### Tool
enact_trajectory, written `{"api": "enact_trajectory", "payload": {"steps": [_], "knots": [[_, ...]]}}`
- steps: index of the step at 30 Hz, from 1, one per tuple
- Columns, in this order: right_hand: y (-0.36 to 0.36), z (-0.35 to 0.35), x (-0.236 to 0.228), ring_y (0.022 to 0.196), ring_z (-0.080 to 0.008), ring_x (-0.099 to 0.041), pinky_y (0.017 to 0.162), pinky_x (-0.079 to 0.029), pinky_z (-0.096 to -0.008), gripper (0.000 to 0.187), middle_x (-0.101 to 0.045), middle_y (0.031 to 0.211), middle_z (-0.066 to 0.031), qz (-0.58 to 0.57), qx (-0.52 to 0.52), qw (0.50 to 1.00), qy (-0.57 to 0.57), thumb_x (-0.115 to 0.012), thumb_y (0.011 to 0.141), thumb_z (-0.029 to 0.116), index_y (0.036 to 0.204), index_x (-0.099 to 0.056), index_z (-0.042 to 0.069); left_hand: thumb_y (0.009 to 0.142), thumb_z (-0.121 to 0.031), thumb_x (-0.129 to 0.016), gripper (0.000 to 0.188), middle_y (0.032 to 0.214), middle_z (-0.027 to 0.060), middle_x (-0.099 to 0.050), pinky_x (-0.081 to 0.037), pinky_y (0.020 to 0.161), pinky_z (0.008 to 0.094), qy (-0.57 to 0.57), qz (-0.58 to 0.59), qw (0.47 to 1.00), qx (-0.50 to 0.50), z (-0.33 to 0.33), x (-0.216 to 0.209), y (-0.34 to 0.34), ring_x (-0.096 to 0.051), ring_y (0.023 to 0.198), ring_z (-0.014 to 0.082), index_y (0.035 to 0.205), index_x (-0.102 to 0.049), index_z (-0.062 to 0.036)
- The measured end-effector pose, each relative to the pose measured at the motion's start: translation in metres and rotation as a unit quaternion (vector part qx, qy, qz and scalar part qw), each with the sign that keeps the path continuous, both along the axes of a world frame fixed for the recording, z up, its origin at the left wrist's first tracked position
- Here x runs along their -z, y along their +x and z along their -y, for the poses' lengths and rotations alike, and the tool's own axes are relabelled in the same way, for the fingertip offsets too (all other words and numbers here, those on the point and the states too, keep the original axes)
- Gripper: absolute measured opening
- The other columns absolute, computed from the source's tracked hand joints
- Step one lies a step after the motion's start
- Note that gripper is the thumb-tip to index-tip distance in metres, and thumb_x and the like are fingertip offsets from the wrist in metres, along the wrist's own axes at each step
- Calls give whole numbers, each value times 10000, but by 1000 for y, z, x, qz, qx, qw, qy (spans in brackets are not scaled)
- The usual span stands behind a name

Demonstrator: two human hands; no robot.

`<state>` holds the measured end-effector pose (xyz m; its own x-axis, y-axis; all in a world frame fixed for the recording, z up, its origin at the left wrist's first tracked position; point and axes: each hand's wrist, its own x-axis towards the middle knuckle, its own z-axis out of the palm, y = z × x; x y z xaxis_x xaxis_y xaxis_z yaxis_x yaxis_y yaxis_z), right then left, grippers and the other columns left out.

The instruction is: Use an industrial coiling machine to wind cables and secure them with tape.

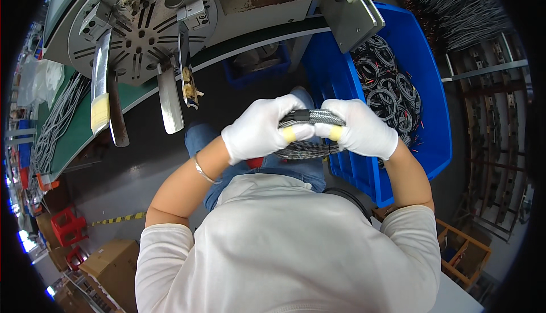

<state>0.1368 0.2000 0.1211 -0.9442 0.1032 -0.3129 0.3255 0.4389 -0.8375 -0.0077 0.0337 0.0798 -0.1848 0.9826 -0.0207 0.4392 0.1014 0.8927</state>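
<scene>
Both gloved hands, left hand [257, 128] and right hand [359, 128], have a tight grip on a coiled grey cable bundle [310, 118] over the lap, looks wound already, with the blue bin [432, 102] of finished coils at 3 o'clock.

Factory cable workshop: winding machine disc [142, 28] at 11 o'clock, blue bin [432, 114] of coiled cables [392, 94] at 2 o'clock.
</scene>
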Motion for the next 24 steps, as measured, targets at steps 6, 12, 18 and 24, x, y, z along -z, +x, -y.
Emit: {"api": "enact_trajectory", "payload": {"steps": [6,12,18,24], "knots": [[-4,-4,-9,562,-149,-599,546,-481,-263,153,-574,653,-91,71,87,992,-53,-671,833,133,803,-571,21,878,-244,-657,310,732,148,-631,-519,609,282,-127,257,957,-52,-2,-11,11,-658,647,198,985,-560,29],[-16,-3,-5,696,-251,-660,638,-518,-307,164,-651,782,-126,-169,-32,936,308,-677,761,54,913,-619,41,878,-210,-665,245,826,90,-671,-501,621,266,9,-18,999,-49,-23,-14,25,-624,682,111,953,-572,4],[-14,-24,-15,777,-262,-672,695,-531,-317,281,-672,876,-137,-109,-24,961,254,-695,733,47,1007,-633,47,871,-245,-665,306,839,132,-666,-513,713,306,-143,183,972,-48,-28,-32,18,-665,776,210,1020,-571,5],[-1,-21,-30,811,-244,-678,725,-530,-292,292,-675,900,-138,-245,8,902,354,-684,732,11,1022,-649,21,836,-254,-689,359,884,139,-657,-518,725,343,-13,-25,998,-54,-44,-58,39,-660,814,283,1080,-561,-24]]}}
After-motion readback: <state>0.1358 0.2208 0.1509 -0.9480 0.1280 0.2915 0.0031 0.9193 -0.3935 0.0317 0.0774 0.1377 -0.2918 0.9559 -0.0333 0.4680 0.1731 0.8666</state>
